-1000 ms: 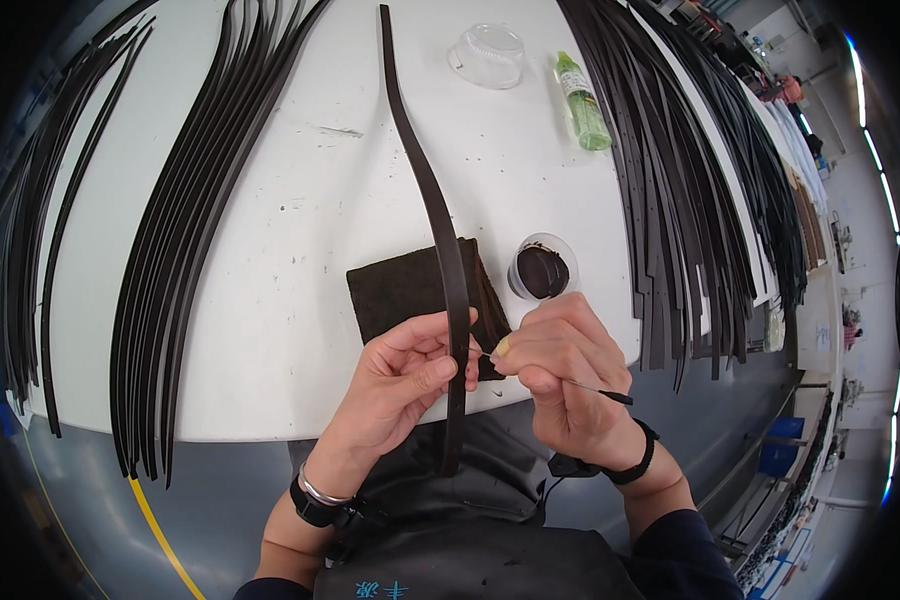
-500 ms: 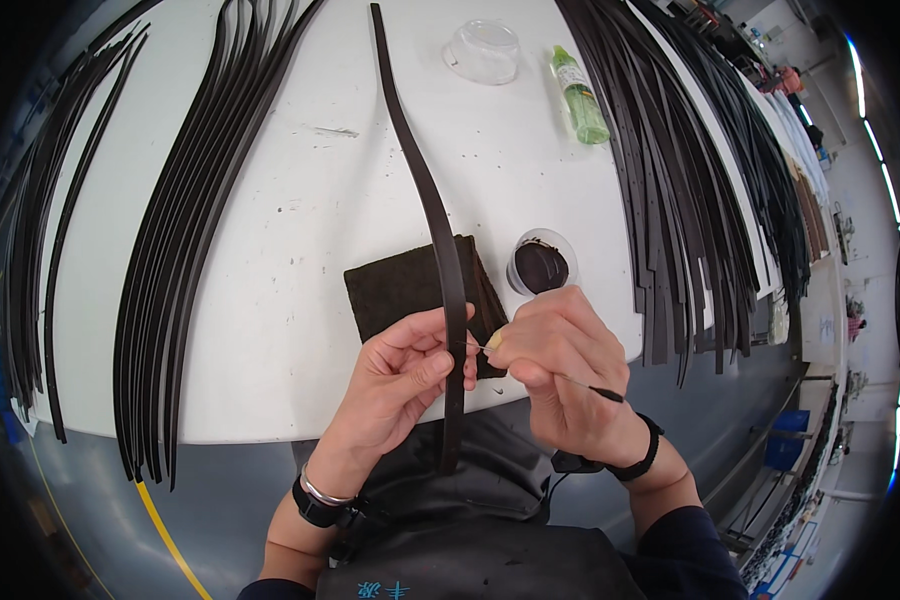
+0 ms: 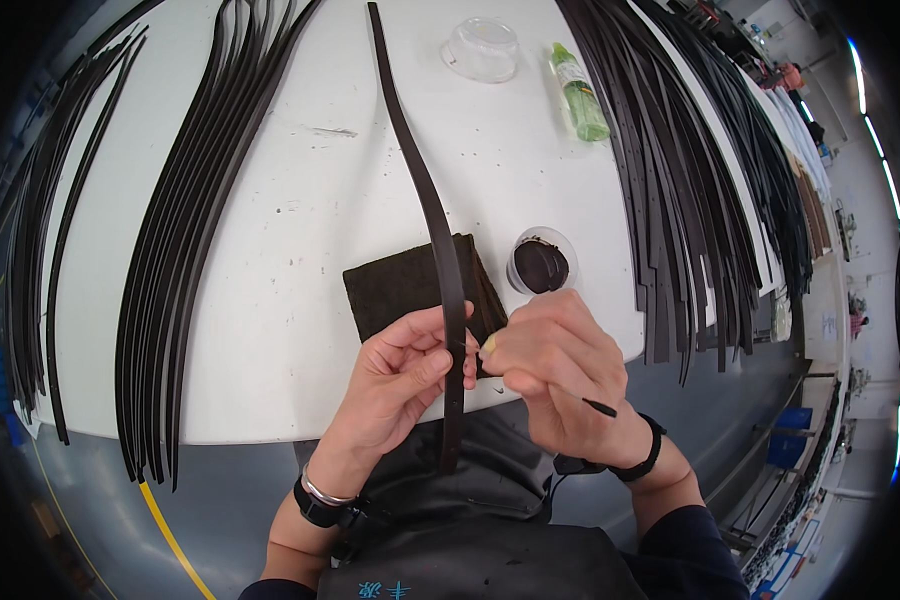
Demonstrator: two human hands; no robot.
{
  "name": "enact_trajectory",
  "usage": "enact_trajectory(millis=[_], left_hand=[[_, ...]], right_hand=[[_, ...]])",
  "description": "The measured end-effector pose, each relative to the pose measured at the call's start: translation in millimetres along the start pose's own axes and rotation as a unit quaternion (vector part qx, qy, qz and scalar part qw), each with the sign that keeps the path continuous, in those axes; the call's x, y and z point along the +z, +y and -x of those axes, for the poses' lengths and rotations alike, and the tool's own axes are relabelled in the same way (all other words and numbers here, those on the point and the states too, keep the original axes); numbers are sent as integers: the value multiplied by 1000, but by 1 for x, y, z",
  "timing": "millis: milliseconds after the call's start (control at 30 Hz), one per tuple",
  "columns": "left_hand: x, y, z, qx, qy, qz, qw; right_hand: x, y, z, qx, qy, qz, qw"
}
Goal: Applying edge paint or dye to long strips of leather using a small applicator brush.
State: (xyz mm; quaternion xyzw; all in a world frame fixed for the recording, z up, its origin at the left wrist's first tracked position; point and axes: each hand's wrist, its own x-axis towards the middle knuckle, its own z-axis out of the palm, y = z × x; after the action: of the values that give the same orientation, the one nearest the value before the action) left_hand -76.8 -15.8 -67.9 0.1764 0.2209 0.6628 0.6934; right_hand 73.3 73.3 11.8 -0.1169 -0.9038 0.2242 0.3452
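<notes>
My left hand [image 3: 398, 375] pinches a long dark leather strap [image 3: 438, 225] between thumb and fingers. The strap's near end hangs past the table edge over my apron, and its far part runs forward across the table. Close to the strap's right side, my right hand [image 3: 565, 375] is closed around a thin stick with a dark tip [image 3: 600, 407]; the tip sticks out to the lower right. The stick's other end points at the strap, mostly hidden by my fingers. Beneath the strap lies a folded dark cloth [image 3: 390, 285]. A clear cup of dark paste [image 3: 542, 265] stands just beyond my right hand.
Bundles of dark straps [image 3: 185, 220] lie at the left, and more dark straps [image 3: 670, 200] at the right overhang the white table [image 3: 290, 300]. Toward the back are a clear plastic tub [image 3: 482, 50] and a green bottle [image 3: 580, 95] lying down.
The stick has shifted in my right hand, with its dark tip a little lower and closer to the hand. My left hand and the strap stay almost in place.
</notes>
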Motion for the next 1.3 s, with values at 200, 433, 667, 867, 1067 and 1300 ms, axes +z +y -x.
enact_trajectory(millis=[200, 433, 667, 867, 1067, 1300], left_hand=[[0, 0, 0, -2, 3, -2, 1000], [-1, -1, 0, -10, 2, -6, 1000], [0, -1, 0, -2, -1, -3, 1000], [-1, -1, -1, -4, 2, 2, 1000], [0, -1, -2, -4, -3, 3, 1000], [-5, -3, 0, 5, -15, 27, 999]], right_hand=[[0, 1, 1, 2, 8, -3, 1000], [2, 2, 2, 11, 23, -7, 1000], [0, 3, 2, 2, 22, -1, 1000], [2, 8, 1, -2, 32, 9, 999], [0, 9, -3, -19, 21, 3, 1000], [0, -1, 4, 159, 140, -198, 957]])
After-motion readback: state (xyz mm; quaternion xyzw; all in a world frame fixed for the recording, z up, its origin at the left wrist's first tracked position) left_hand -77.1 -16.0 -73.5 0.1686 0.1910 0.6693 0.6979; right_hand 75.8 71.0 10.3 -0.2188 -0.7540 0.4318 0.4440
